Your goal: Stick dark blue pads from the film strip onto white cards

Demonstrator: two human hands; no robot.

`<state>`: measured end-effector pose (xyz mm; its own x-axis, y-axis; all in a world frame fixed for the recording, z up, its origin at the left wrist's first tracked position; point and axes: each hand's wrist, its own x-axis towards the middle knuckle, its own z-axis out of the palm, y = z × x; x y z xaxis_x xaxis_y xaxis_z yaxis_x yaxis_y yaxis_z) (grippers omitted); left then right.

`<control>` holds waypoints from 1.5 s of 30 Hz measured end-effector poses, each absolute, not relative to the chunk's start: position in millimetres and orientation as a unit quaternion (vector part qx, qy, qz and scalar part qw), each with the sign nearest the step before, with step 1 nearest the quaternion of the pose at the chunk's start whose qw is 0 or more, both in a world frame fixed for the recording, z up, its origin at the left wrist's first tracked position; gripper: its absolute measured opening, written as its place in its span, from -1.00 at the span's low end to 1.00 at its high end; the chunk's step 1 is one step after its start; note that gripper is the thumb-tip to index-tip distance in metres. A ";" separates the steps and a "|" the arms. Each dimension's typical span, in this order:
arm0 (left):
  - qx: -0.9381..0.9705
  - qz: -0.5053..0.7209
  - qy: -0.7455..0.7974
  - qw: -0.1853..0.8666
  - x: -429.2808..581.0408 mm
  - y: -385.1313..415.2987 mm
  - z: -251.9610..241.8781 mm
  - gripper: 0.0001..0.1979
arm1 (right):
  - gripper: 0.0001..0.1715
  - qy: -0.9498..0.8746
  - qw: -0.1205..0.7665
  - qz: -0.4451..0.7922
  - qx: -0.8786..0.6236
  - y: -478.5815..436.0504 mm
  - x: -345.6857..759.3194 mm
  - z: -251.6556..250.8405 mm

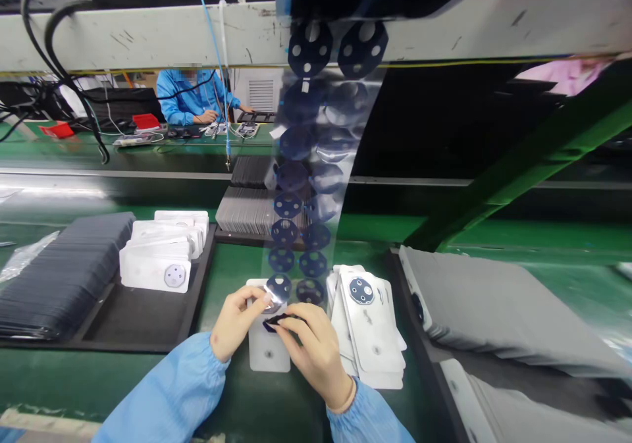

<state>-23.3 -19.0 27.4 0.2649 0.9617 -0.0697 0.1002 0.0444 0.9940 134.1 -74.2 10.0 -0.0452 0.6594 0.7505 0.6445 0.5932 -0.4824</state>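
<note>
My left hand [237,324] grips the top edge of a white phone back cover [269,354] lying on the green bench. My right hand [313,351] pinches a dark round lens sticker [272,324] over the cover's camera ring. A clear film strip [316,166] carrying pairs of dark round stickers hangs down from above and ends just over my hands. To the right of my right hand lies a fanned stack of white covers [372,338]; the top one bears a dark round sticker [361,290].
A black tray [148,311] at left holds more white covers [160,262] and a row of dark sheets [59,278]. Grey stacks [247,209] sit behind. A grey foam pile [484,311] fills the right. A person in blue [190,97] works across the conveyor.
</note>
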 end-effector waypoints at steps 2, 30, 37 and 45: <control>0.571 0.395 0.487 0.529 -25.5 -15.9 28.6 -0.72 | -0.83 -0.720 0.525 0.065 -0.449 -75.0 134.6 13.7; 0.535 0.341 0.411 0.654 -20.9 -37.9 35.8 -0.52 | -0.63 -0.277 0.708 0.468 -0.451 -66.0 137.7 8.4; 0.520 0.333 0.361 0.699 -21.2 -38.2 31.2 -0.45 | -0.73 -0.401 0.657 0.409 -0.490 -70.5 130.8 7.5; 0.526 0.338 0.345 0.700 -22.1 -37.5 31.0 -0.44 | -0.72 -0.419 0.651 0.382 -0.505 -70.6 131.4 7.4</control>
